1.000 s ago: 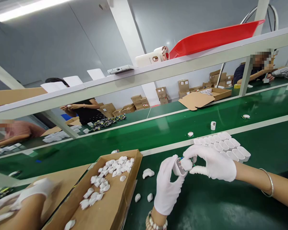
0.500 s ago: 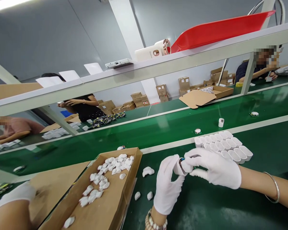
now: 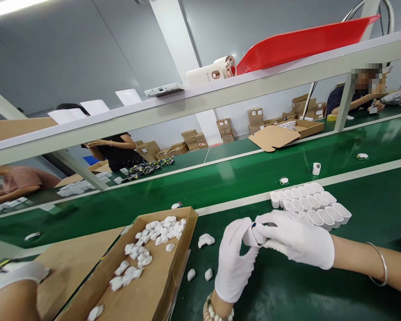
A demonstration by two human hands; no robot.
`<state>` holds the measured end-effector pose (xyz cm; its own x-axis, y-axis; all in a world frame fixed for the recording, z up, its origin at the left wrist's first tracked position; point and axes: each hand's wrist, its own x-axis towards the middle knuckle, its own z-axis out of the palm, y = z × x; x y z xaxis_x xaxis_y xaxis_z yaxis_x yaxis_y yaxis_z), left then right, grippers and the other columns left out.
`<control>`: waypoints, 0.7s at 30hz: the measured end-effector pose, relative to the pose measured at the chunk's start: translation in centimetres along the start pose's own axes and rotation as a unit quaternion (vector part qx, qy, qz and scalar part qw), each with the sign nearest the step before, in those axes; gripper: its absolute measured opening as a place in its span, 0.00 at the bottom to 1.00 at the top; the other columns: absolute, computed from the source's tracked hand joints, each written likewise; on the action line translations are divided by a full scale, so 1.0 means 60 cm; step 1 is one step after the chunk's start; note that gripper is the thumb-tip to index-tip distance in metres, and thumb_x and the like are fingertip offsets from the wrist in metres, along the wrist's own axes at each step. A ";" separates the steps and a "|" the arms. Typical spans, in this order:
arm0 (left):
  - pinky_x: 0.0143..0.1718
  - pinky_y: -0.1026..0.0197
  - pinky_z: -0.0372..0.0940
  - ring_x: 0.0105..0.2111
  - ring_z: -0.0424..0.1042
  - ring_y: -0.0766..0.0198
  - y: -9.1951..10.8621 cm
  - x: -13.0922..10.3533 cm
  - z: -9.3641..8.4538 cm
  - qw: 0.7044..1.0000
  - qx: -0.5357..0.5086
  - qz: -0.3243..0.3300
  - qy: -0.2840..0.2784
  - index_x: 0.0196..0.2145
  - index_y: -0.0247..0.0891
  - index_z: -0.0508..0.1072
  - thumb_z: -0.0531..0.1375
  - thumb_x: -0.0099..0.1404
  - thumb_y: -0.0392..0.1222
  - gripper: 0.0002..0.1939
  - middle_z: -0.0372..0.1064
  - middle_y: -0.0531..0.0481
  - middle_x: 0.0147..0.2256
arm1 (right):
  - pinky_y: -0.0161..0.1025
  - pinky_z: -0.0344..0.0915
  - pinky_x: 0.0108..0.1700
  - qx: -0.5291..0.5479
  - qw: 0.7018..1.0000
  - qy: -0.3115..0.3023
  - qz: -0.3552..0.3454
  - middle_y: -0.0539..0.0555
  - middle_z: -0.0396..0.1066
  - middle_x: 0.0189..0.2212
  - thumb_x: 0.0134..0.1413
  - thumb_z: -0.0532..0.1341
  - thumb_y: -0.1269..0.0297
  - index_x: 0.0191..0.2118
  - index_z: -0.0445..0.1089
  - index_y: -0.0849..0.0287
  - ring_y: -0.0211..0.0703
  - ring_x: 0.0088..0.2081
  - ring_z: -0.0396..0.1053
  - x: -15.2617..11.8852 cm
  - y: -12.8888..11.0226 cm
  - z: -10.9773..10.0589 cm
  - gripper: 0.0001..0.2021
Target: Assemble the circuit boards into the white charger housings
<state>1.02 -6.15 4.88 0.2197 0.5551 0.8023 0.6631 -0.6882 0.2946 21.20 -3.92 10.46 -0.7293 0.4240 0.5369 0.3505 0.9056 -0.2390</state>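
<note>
My left hand point(image 3: 235, 258), in a white glove, is closed around a small white plastic housing point(image 3: 250, 237), holding it tilted. A bit of blue shows at the housing's upper end. From the right, my right hand point(image 3: 296, 238), also gloved, pinches at the other end of the same housing. Its fingertips hide what lies between them. Just behind the right hand stand rows of white oval plastic cups point(image 3: 316, 217), their open ends up. Left of my left hand, several loose white pieces point(image 3: 206, 240) lie on the green table point(image 3: 200, 294).
A shallow cardboard box point(image 3: 160, 276) with many white pieces stands at left. Beside it is a co-worker's gloved hand point(image 3: 18, 274). A green conveyor belt point(image 3: 227, 174) carries small parts point(image 3: 317, 168) behind. Overhead, a shelf point(image 3: 200, 96) bears a red tray point(image 3: 304, 42).
My right fingers have closed in tighter against the housing, and the green bit under them is out of sight. Parts on the belt have shifted right. The co-worker's gloved hand at left has moved slightly.
</note>
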 end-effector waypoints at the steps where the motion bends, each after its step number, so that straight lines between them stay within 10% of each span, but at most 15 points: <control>1: 0.51 0.53 0.70 0.49 0.72 0.56 0.000 -0.001 0.000 1.000 -0.002 -0.003 -0.001 0.54 0.37 0.66 0.62 0.63 0.30 0.22 0.72 0.41 0.47 | 0.40 0.63 0.38 -0.002 1.000 -0.006 0.002 0.56 0.69 0.37 0.65 0.54 0.72 0.37 0.68 0.60 0.43 0.35 0.63 0.003 -0.001 -0.002 0.06; 7: 0.51 0.50 0.70 0.49 0.72 0.56 0.010 -0.010 0.009 0.991 -0.073 -0.110 -0.025 0.55 0.42 0.64 0.62 0.61 0.33 0.24 0.70 0.43 0.49 | 0.41 0.63 0.45 0.105 0.991 -0.072 0.045 0.54 0.69 0.38 0.63 0.61 0.65 0.39 0.72 0.58 0.44 0.41 0.65 0.014 -0.007 -0.022 0.04; 10: 0.51 0.50 0.71 0.48 0.74 0.55 0.021 -0.020 0.021 0.973 -0.152 -0.174 -0.027 0.54 0.44 0.64 0.63 0.58 0.31 0.27 0.71 0.45 0.49 | 0.47 0.62 0.52 0.217 0.962 -0.050 0.157 0.56 0.65 0.46 0.50 0.71 0.59 0.50 0.70 0.54 0.49 0.50 0.63 0.006 -0.008 -0.006 0.21; 17: 0.52 0.46 0.71 0.51 0.74 0.49 0.031 -0.059 0.044 0.939 -0.230 -0.256 -0.007 0.62 0.44 0.56 0.66 0.58 0.36 0.38 0.71 0.41 0.52 | 0.46 0.67 0.53 0.655 0.679 -0.083 0.321 0.55 0.68 0.49 0.28 0.77 0.70 0.69 0.43 0.51 0.48 0.50 0.69 -0.002 -0.013 0.045 0.61; 21: 0.52 0.47 0.71 0.50 0.75 0.50 0.036 -0.066 0.048 0.925 -0.217 -0.313 -0.014 0.60 0.39 0.60 0.62 0.59 0.35 0.32 0.73 0.39 0.50 | 0.41 0.68 0.46 0.672 0.649 -0.062 0.351 0.50 0.73 0.37 0.24 0.76 0.73 0.58 0.65 0.58 0.46 0.43 0.71 0.005 -0.013 0.050 0.46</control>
<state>3.64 -8.50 0.85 -0.0871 0.9156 0.3924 0.3181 -0.3478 0.8820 18.98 -4.45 8.39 -0.7374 0.6617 -0.1359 -0.1465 -0.3531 -0.9240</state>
